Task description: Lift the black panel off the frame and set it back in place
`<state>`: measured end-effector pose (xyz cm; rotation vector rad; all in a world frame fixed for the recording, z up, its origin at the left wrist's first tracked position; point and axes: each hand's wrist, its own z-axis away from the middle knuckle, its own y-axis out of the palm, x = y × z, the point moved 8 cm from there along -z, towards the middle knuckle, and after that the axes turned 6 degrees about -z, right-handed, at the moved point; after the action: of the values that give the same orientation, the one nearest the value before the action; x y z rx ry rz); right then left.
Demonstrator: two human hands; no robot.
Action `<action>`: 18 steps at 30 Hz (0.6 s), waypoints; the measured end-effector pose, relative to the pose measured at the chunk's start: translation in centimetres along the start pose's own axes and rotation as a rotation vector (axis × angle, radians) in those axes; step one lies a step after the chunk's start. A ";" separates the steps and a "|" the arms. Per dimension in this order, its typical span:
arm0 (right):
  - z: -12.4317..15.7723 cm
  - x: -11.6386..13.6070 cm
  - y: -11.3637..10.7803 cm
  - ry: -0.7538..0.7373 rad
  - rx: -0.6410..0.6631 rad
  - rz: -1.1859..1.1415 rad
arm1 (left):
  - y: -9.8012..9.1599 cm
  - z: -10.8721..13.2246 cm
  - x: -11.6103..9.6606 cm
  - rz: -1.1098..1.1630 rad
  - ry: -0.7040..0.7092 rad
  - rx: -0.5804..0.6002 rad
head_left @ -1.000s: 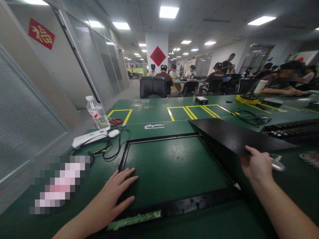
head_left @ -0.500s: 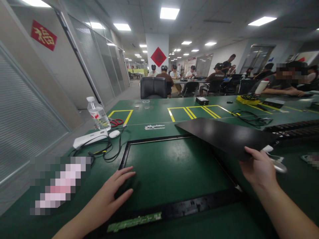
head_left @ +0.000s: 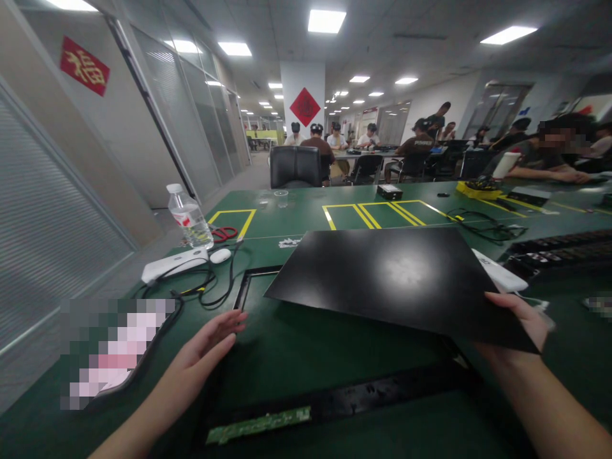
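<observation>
Green table (head_left: 406, 430): one frame (head_left: 377, 389), two hands (head_left: 208, 344) (head_left: 530, 320), one holding one black panel (head_left: 382, 280).

Bare desk (head_left: 296, 357) inside the frame (head_left: 392, 389), between left hand (head_left: 205, 347) and panel (head_left: 382, 274): room for a hand to pass. Panel, gripped at its near right corner by right hand (head_left: 533, 319), covers the frame's far right part; cannot tell if its far edge touches down. Near side: low frame bar, circuit board (head_left: 261, 426) lying across. Far left crowded: cable (head_left: 208, 278), mouse (head_left: 220, 255), bottle (head_left: 189, 217). Taped stretch beyond panel passable.
</observation>
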<state>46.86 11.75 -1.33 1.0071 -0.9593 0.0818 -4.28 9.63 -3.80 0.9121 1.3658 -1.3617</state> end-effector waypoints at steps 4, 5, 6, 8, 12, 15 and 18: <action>0.4 -0.8 0.3 0.133 0.022 0.022 | 0.2 0.2 0.8 0.175 -0.110 -0.004; 0.4 -1.0 0.5 0.162 0.037 0.026 | 0.3 0.3 1.0 0.233 -0.150 -0.012; 0.4 -1.2 0.6 0.188 0.056 0.032 | 0.3 0.5 1.1 0.288 -0.192 -0.022; 0.3 -1.6 0.6 0.227 0.075 0.049 | 0.5 0.7 1.1 0.365 -0.264 -0.033; 0.1 -2.2 -0.1 0.292 0.027 0.147 | 0.8 1.2 0.3 0.447 -0.307 0.008; 0.5 -2.9 0.2 0.349 0.068 0.224 | 0.3 1.7 0.4 0.404 -0.347 -0.020; 1.1 -3.6 0.6 0.423 0.120 0.287 | -0.3 2.3 0.4 0.334 -0.395 -0.060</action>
<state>43.66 12.52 -3.35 0.9071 -0.7075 0.5756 -4.42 7.29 -3.90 0.7429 0.9026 -1.1605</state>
